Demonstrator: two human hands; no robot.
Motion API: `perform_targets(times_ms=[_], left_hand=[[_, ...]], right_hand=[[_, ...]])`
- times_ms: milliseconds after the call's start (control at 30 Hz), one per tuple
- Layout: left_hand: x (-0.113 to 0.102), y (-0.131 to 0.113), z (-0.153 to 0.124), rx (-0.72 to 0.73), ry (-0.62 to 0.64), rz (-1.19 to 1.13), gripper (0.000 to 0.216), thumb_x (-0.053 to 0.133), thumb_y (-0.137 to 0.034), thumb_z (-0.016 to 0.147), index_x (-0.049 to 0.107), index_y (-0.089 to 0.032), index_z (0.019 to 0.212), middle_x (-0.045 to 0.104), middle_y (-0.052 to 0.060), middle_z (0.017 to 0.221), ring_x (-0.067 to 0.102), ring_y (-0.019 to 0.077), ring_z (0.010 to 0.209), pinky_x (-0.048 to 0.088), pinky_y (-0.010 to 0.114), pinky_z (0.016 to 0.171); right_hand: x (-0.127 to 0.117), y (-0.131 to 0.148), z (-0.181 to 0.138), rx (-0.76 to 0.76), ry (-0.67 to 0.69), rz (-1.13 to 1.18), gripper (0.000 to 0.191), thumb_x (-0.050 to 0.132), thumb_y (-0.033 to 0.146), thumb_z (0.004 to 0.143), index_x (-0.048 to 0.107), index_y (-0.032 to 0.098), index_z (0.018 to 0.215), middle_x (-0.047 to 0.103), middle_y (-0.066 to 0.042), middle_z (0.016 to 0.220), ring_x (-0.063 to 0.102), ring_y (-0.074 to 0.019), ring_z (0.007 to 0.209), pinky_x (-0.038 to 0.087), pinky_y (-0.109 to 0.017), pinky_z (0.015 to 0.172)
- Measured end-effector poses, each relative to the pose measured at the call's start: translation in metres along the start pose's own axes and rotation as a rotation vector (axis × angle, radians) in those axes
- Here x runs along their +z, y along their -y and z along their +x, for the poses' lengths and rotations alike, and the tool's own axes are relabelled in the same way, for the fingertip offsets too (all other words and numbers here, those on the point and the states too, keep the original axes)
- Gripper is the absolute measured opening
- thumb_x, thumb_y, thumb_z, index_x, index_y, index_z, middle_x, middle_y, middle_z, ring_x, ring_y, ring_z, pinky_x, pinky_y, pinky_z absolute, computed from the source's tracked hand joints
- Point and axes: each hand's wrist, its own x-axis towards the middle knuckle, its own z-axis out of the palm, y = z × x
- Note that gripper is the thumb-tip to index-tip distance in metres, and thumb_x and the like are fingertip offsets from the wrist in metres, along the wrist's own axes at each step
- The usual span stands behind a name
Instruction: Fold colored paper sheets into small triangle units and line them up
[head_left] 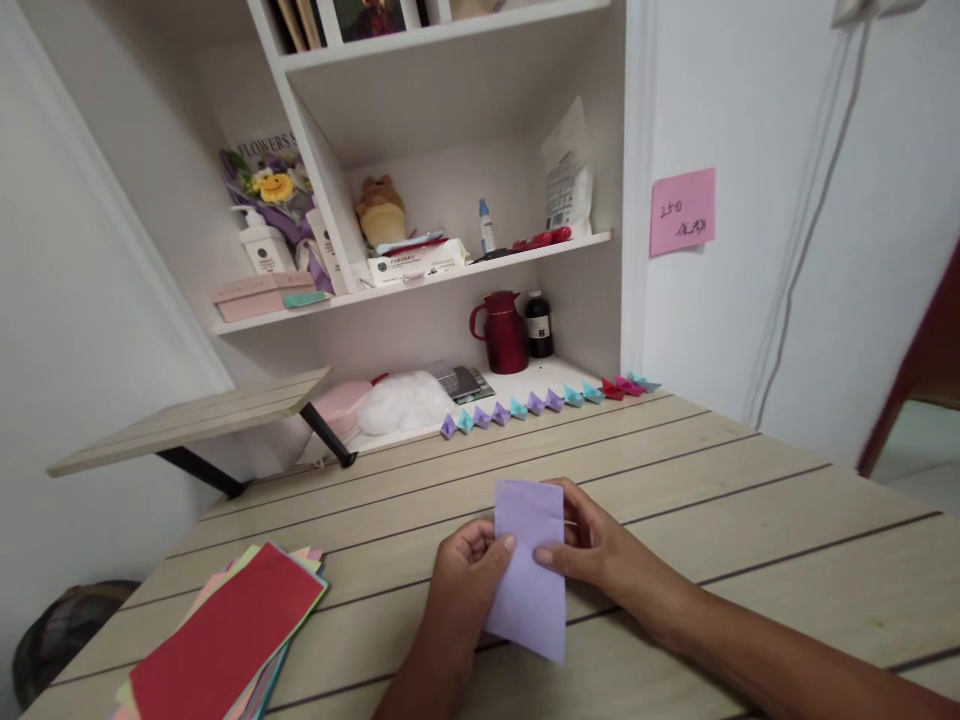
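Observation:
A sheet of light purple paper (529,590), longer than wide, is held up just above the table between both hands. My left hand (469,570) grips its left edge, thumb on the front and fingers curled behind. On the other side, my right hand (592,540) pinches the right edge, with the thumb on the face and the fingers partly hidden behind the paper. A faint crease runs across its upper part. To the left lies a stack of coloured paper (232,635) with a red sheet on top.
Along the table's (720,500) back edge stands a row of small folded paper boats (517,408) in purple, blue and red. A raised wooden shelf (202,415) on black legs is at left. Behind are a red jug (504,335), a dark bottle (538,325) and a white bundle (412,402).

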Motion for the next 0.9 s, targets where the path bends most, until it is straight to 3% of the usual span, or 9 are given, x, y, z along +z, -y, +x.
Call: perform_targets(times_ms=[167, 333, 467, 500, 600, 800, 900], left_hand=[[0.009, -0.009, -0.011, -0.065, 0.120, -0.084, 0.045, 0.084, -0.043, 0.056, 0.070, -0.012, 0.086, 0.071, 0.008, 0.072, 0.061, 0.0153, 0.058, 0.044, 0.025, 0.058], [0.013, -0.018, -0.019, -0.103, 0.195, -0.028, 0.047, 0.078, -0.046, 0.066, 0.072, -0.009, 0.095, 0.071, 0.010, 0.076, 0.058, 0.0136, 0.058, 0.041, 0.023, 0.056], [0.012, -0.022, -0.021, -0.158, 0.180, -0.017, 0.045, 0.079, -0.046, 0.064, 0.072, -0.010, 0.092, 0.069, 0.007, 0.070, 0.054, 0.0111, 0.052, 0.037, 0.021, 0.053], [0.012, -0.022, -0.022, -0.156, 0.189, -0.012, 0.045, 0.078, -0.046, 0.065, 0.073, -0.010, 0.091, 0.069, 0.007, 0.070, 0.054, 0.0114, 0.052, 0.036, 0.021, 0.053], [0.012, -0.021, -0.024, -0.119, 0.222, 0.046, 0.042, 0.075, -0.047, 0.068, 0.073, -0.010, 0.087, 0.068, 0.007, 0.069, 0.054, 0.0120, 0.053, 0.035, 0.021, 0.052], [0.015, -0.014, -0.024, -0.093, 0.207, 0.192, 0.033, 0.074, -0.043, 0.068, 0.074, -0.013, 0.081, 0.067, 0.004, 0.066, 0.051, 0.0113, 0.051, 0.032, 0.020, 0.049], [0.015, -0.012, -0.023, -0.093, 0.186, 0.169, 0.030, 0.078, -0.038, 0.064, 0.074, -0.013, 0.080, 0.069, 0.005, 0.069, 0.055, 0.0136, 0.054, 0.035, 0.021, 0.051]], right_hand=[[0.001, 0.001, -0.003, 0.031, -0.059, -0.056, 0.034, 0.075, 0.027, 0.070, 0.054, 0.022, 0.096, 0.062, 0.002, 0.085, 0.057, -0.0152, 0.076, 0.044, -0.025, 0.067], [0.002, 0.003, -0.006, 0.038, 0.038, -0.049, 0.037, 0.075, 0.040, 0.072, 0.057, 0.024, 0.100, 0.062, 0.000, 0.087, 0.056, -0.0167, 0.078, 0.044, -0.027, 0.069], [-0.001, 0.002, -0.006, 0.047, 0.002, 0.010, 0.046, 0.046, 0.062, 0.086, 0.066, 0.021, 0.091, 0.062, -0.004, 0.082, 0.056, -0.0183, 0.075, 0.043, -0.031, 0.071], [-0.002, 0.002, -0.005, 0.054, -0.006, -0.001, 0.047, 0.046, 0.062, 0.086, 0.067, 0.019, 0.086, 0.062, -0.004, 0.079, 0.056, -0.0183, 0.074, 0.042, -0.031, 0.071], [-0.006, 0.002, -0.003, 0.090, -0.017, -0.054, 0.031, 0.069, 0.048, 0.076, 0.066, 0.019, 0.088, 0.060, -0.001, 0.077, 0.055, -0.0162, 0.071, 0.042, -0.028, 0.067], [-0.007, 0.002, -0.003, 0.105, -0.002, -0.016, 0.061, 0.084, 0.027, 0.061, 0.057, 0.028, 0.116, 0.058, 0.002, 0.090, 0.054, -0.0114, 0.070, 0.041, -0.024, 0.064], [-0.004, 0.003, -0.005, 0.183, 0.083, -0.007, 0.050, 0.083, 0.028, 0.061, 0.063, 0.022, 0.105, 0.063, 0.001, 0.084, 0.058, -0.0145, 0.076, 0.043, -0.027, 0.070]])
